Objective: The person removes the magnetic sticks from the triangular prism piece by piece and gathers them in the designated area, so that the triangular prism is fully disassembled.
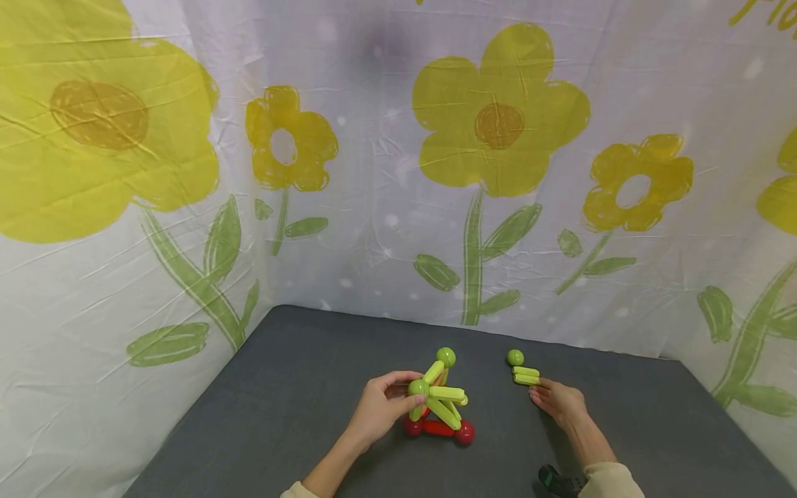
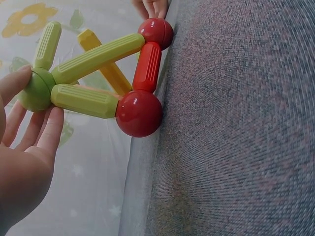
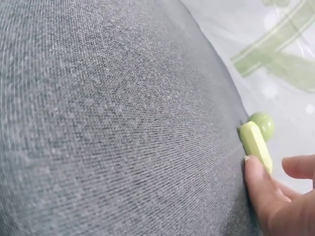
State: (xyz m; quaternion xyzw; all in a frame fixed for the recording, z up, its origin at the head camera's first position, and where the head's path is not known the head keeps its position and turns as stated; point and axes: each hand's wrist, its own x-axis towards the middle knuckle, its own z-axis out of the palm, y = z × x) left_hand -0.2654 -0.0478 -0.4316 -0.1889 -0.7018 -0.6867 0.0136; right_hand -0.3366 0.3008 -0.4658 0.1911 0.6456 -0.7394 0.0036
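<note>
My left hand [image 1: 381,409] pinches a green ball [image 2: 37,91] between thumb and fingers. That ball belongs to a frame built of sticks and balls. Yellow-green sticks [image 2: 83,101] fan out from it, two of them reaching red balls [image 2: 139,114] joined by a red stick [image 2: 147,67]. A yellow stick [image 2: 106,61] shows behind, and another green ball [image 1: 445,357] tops the far side. Over to the right, my right hand [image 1: 560,402] touches the near one of two loose yellow-green sticks [image 1: 526,372] with its fingertips, the thumb apart from it.
Beyond the loose sticks sits a single green ball [image 1: 515,357]. The dark grey tabletop [image 1: 299,387] ends at a white curtain [image 1: 361,277] printed with yellow flowers. A black object [image 1: 558,481] lies by my right wrist.
</note>
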